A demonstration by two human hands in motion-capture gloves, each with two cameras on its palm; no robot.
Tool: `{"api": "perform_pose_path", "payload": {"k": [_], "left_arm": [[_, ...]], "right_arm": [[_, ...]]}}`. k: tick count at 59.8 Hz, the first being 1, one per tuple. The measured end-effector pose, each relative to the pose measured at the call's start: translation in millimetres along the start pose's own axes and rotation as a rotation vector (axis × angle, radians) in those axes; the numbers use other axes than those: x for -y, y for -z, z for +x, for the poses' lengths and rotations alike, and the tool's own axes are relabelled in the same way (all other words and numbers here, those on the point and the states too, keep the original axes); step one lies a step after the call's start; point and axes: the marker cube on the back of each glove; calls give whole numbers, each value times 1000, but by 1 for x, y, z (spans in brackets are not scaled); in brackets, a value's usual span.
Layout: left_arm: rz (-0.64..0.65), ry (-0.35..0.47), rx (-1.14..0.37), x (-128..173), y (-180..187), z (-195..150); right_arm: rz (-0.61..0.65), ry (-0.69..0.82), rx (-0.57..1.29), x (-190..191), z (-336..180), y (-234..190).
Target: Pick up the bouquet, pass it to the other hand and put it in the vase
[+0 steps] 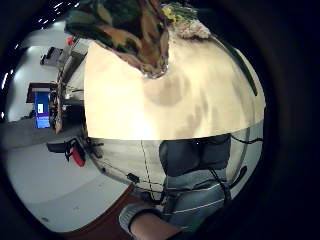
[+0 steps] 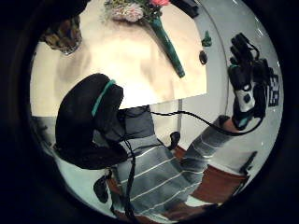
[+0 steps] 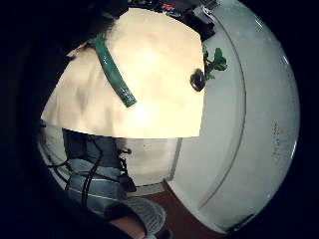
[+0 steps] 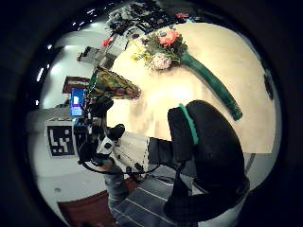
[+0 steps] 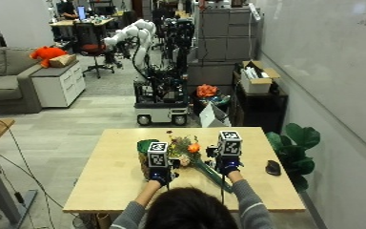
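- While both my gloved hands hover above the pale wooden table (image 5: 106,183), nothing is held yet; the bouquet has still to be picked up.
- My left hand (image 5: 159,174) hangs just beside the dark, green-and-yellow patterned vase (image 5: 146,148), which stands at the left of the flowers. Whether its fingers are spread or curled I cannot tell.
- Between my hands lies the bouquet of orange, pink and yellow flowers with a long green wrapped stem (image 5: 192,155), flat on the table. Its long axis runs slantwise, blooms towards the vase, stem end towards me on the right.
- My right hand (image 5: 227,166) sits nearest that stem, so I judge it should take hold there. Its fingers I cannot make out either.
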Motion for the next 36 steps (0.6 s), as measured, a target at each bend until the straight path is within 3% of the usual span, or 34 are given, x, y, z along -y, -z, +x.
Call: {"api": "perform_pose_path", "payload": {"k": [16, 32, 36], "left_arm": [[30, -11, -29, 3, 4, -5], [38, -7, -33, -4, 5, -11], [37, -5, -39, -3, 1, -14]], "right_arm": [[31, -69, -59, 10, 12, 10], [60, -216, -40, 63, 45, -38], [132, -246, -43, 89, 55, -65]]}}
